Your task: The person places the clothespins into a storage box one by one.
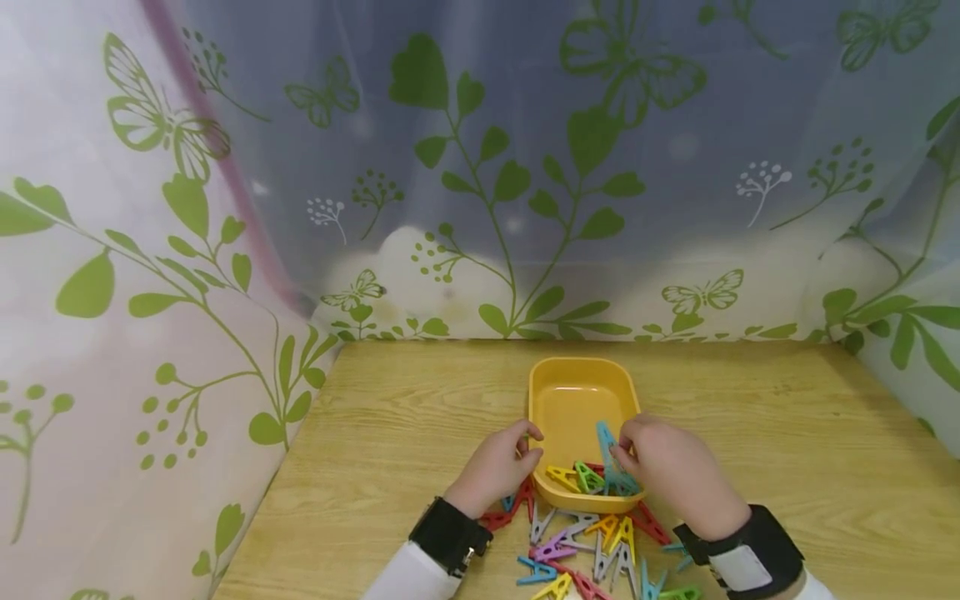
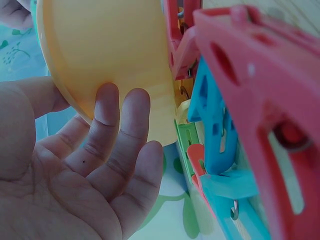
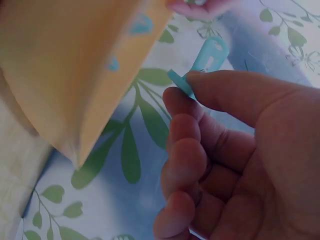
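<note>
My right hand (image 1: 675,471) pinches a light blue clothespin (image 3: 212,54) between thumb and forefinger. It is over the right side of a yellow plastic tray (image 1: 585,363). At the opposite side, my left hand (image 1: 495,467) holds the tray's rim, its thumb over the edge and its fingers along the outer wall. Inside the tray's near end lie several clothespins, among them a yellow one (image 1: 561,477) and a green one (image 1: 588,477). The right hand's other fingers are loosely curled, as the right wrist view shows.
Many loose clothespins lie on the wooden table (image 1: 420,392) in front of the tray, including a purple one (image 1: 553,547), a grey one (image 1: 542,525) and a red one (image 1: 651,523). A curtain (image 1: 480,208) with green leaves and butterflies closes off the back and sides.
</note>
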A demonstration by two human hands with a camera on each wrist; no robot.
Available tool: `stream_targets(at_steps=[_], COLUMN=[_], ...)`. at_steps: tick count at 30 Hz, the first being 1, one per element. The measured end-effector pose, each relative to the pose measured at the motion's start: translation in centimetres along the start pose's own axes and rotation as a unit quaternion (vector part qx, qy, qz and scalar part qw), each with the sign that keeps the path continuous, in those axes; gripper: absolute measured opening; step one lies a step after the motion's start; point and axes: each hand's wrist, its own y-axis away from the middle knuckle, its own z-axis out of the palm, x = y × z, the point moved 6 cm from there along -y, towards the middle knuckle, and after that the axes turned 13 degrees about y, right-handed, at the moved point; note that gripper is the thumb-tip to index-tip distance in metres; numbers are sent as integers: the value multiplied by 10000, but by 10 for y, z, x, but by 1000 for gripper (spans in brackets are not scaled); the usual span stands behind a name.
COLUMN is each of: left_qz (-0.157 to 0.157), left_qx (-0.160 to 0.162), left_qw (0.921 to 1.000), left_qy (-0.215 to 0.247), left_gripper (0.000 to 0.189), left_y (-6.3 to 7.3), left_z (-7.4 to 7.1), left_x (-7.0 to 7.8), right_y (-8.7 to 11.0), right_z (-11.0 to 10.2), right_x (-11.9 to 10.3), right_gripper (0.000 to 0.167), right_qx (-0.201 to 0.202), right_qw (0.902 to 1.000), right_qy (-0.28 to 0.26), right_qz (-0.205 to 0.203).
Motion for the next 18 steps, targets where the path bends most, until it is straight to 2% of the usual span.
stream_targets(at_steps=[9, 18], left_qz=[52, 27], left_qx=[-7, -32], left_qw=[10000, 10000], left_qy=[6, 80], left_gripper=[18, 18], left_y=[-1, -2], left_z=[1, 2], left_x=[0, -2], right_y=[0, 0], right_z=[19, 23], right_x=[-6, -4], right_gripper=[27, 28], right_qx=[-190, -312], right_qw=[9996, 9993], right_qy=[159, 194], right_qz=[-99, -107])
